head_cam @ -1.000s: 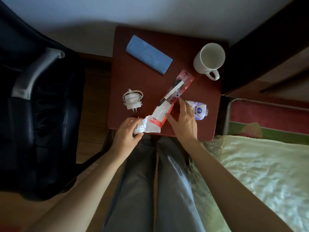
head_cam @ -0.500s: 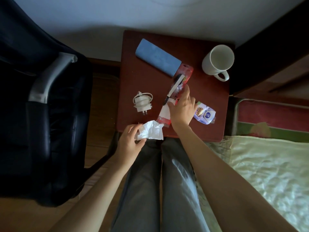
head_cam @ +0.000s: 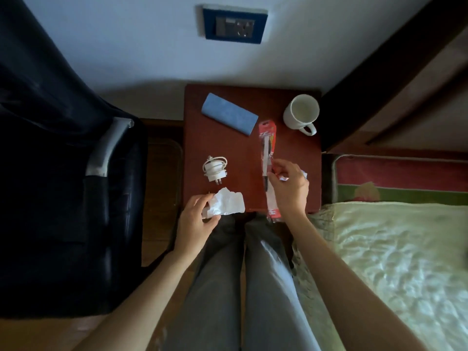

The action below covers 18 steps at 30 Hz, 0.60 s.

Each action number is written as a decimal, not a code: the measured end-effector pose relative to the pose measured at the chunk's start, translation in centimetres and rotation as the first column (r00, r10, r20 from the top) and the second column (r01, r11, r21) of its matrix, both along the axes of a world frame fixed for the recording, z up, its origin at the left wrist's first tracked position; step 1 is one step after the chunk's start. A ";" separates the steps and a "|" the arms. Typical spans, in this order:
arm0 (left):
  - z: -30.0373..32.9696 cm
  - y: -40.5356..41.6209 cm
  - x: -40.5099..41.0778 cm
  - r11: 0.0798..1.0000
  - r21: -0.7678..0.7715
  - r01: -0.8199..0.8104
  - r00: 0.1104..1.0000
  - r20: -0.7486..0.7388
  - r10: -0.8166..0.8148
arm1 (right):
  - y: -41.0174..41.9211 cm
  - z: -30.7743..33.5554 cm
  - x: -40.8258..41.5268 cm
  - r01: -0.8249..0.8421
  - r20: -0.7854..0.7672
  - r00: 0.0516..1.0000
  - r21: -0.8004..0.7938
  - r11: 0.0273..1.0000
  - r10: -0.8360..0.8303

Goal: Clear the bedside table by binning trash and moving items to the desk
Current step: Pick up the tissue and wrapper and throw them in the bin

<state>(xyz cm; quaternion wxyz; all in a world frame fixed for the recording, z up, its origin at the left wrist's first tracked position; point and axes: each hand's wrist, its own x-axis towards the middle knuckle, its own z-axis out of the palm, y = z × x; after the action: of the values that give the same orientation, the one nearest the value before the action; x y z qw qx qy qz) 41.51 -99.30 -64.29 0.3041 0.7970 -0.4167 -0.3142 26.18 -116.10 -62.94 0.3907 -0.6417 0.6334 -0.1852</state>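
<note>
On the dark red bedside table [head_cam: 235,153] my left hand [head_cam: 196,219] pinches a crumpled white tissue [head_cam: 225,204] at the near edge. My right hand [head_cam: 288,184] grips a long red toothbrush package [head_cam: 267,148], now lying almost straight front to back; its lower end pokes past the table's near edge. A small white and blue wrapper [head_cam: 304,173] is mostly hidden behind my right hand. A white charger with wound cable [head_cam: 215,169] lies left of centre. At the back lie a blue case [head_cam: 229,117] and a white mug [head_cam: 301,114].
A black office chair [head_cam: 63,173] stands close on the left. The bed with a pale quilt [head_cam: 405,262] is on the right, with a dark bed frame [head_cam: 379,72] above. A wall socket [head_cam: 234,27] is above the table. My legs are under the table's near edge.
My right hand closed on the toothbrush package and swung it from a diagonal to nearly straight. My left hand keeps hold of the tissue. The view tilted up, revealing the wall socket.
</note>
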 end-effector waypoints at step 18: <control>17.1 -3.9 -11.1 0.767 -0.178 0.617 0.785 0.077 -0.614 | 15.0 15.8 -20.9 0.361 0.003 0.928 -0.236 0.902 -0.371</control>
<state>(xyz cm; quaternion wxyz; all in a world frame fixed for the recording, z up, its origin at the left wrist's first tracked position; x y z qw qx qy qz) 30.41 -103.20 -47.19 0.2575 0.5852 -0.6852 -0.3488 5.31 -101.09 -47.18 0.2576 -0.5562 0.7248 -0.3145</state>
